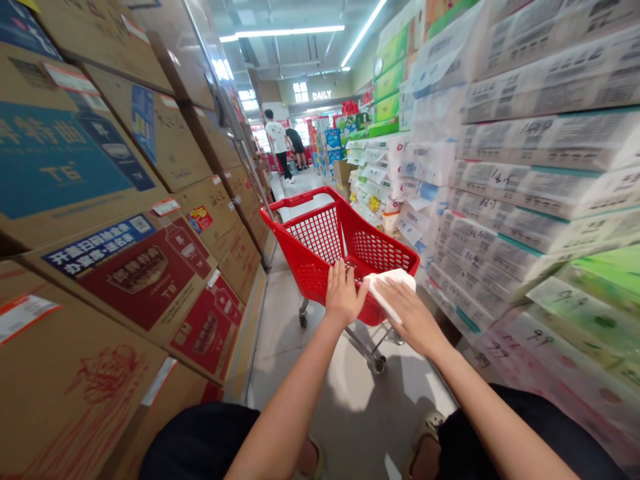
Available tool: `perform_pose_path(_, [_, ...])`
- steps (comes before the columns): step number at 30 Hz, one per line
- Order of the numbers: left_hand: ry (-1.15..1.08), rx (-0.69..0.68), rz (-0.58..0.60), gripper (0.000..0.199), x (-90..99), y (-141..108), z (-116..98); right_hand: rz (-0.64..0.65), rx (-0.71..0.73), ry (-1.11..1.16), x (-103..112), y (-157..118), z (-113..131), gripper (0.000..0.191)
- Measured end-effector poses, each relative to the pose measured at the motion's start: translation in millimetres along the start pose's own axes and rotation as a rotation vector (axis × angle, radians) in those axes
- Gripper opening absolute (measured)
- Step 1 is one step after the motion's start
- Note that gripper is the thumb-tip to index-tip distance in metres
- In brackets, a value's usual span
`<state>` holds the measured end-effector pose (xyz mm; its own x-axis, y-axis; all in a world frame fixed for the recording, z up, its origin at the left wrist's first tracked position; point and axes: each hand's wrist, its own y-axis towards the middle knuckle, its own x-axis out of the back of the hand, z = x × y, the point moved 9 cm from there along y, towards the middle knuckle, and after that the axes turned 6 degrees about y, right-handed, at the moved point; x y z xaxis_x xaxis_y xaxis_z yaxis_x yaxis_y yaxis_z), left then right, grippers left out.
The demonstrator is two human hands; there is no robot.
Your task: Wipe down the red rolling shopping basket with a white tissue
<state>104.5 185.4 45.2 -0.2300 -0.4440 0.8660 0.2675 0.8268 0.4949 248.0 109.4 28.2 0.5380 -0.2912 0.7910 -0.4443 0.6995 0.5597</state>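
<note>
A red plastic shopping cart stands on wheels right in front of me, its handle on the far side. My left hand rests at the cart's near rim with the fingers stretched out and nothing in them. Under the palm and fingers of my right hand is a folded white cloth, held against the near right corner of the rim. The cloth covers part of that corner. Inside the basket, the bottom is partly hidden by my hands.
Stacked cardboard cartons line the left side, behind a metal post. Wrapped paper packs with handwritten prices are piled high on the right. Two people stand farther down the tiled aisle. My knees flank the cart's near end.
</note>
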Motion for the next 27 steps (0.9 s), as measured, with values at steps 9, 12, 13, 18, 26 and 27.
perform_pose_path(9, [-0.003,-0.017,0.019,0.064,6.0,-1.3,11.2,-0.081,-0.012,0.140,-0.3,9.1,-8.6,0.086])
perform_pose_path(12, [0.020,-0.042,0.040,0.079,4.7,-6.8,0.7,-0.325,-0.167,0.191,31.0,4.5,-46.7,0.073])
perform_pose_path(13, [0.028,-0.065,0.042,0.084,3.3,-9.6,-5.7,-0.399,-0.205,0.190,38.9,2.3,-53.3,0.071])
perform_pose_path(18, [0.026,-0.148,0.039,0.091,-5.2,-19.3,-25.0,-0.160,-0.082,0.118,8.3,13.8,-15.5,0.083])
perform_pose_path(26, [0.029,-0.186,0.041,0.088,-4.9,-19.0,-6.3,0.028,0.104,0.120,-19.5,10.0,-1.0,0.098])
perform_pose_path(27, [0.033,-0.196,0.036,0.087,-4.0,-19.6,-4.8,-0.007,0.069,0.101,-14.6,8.6,-13.4,0.098])
